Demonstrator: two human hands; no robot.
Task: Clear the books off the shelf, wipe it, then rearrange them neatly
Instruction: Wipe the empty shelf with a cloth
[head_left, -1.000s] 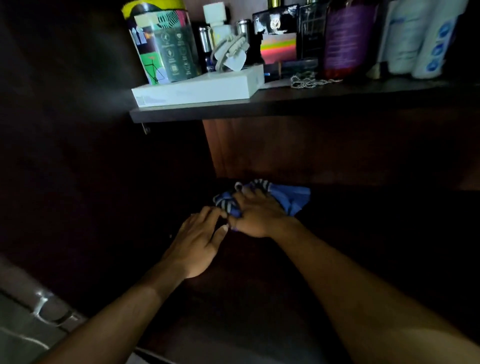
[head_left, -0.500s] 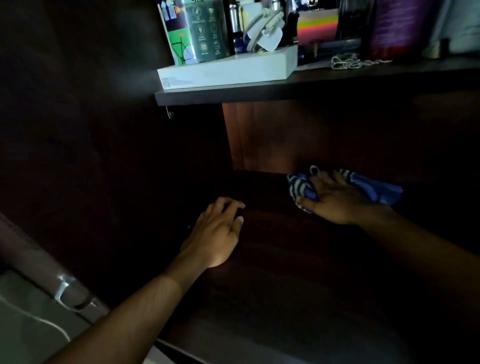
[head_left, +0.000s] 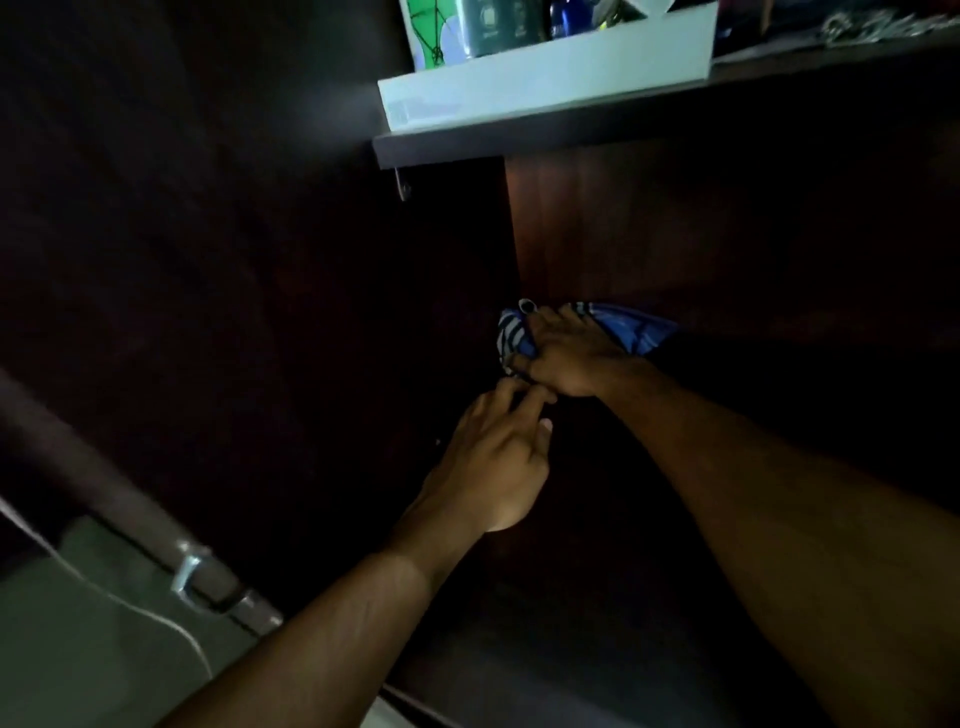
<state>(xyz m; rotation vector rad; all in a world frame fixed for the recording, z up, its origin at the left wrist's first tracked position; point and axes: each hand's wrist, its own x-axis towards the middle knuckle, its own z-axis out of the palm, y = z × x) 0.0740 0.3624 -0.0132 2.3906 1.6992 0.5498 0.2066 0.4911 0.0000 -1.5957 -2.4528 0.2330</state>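
The lower shelf is a dark wooden board in deep shadow, and no books show on it. A blue cloth with white stripes lies bunched at the back of the board, near the left inner wall. My right hand lies on top of the cloth and presses it down, fingers reaching toward the back. Just in front of it my left hand rests on the board, its fingers loosely bent and holding nothing, the fingertips nearly touching my right wrist.
The upper shelf hangs close overhead, carrying a flat white box, a patterned green container and a metal chain. At lower left are a metal fitting on a dark bar and a white cable.
My right hand has slid the cloth from the right back toward the left wall, ending beside my left hand. The view has tilted down, so less of the upper shelf shows.
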